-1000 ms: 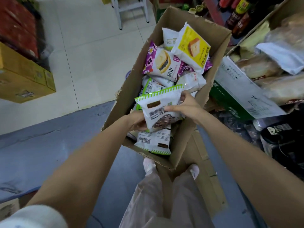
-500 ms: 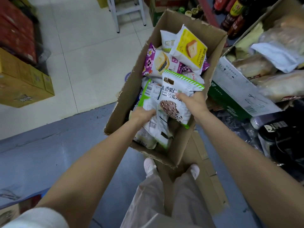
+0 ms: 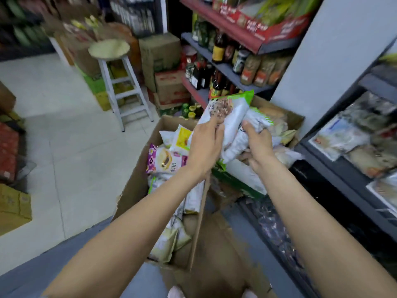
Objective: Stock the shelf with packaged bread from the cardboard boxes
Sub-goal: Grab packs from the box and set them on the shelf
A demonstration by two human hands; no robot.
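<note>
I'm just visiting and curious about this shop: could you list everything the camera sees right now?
bread packs: at least two, white with green edges, held up above the boxes
cardboard box: one, brown, on the floor, holding more packs
purple pack: one, in that box
yellow pack: one, in that box
second box: one, green and white, right of the first
stool: one, white, behind
bottles: several, dark, on the shelves
shelf: dark, right, with bagged bread
left hand: holding the packs
right hand: holding the packs

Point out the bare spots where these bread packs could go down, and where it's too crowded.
Bare: the white floor tiles between the stool and the cardboard box; the stool's round seat. Crowded: the box, full of bread packs; the right shelf, covered with bagged bread. Both hands hold packs.
</note>
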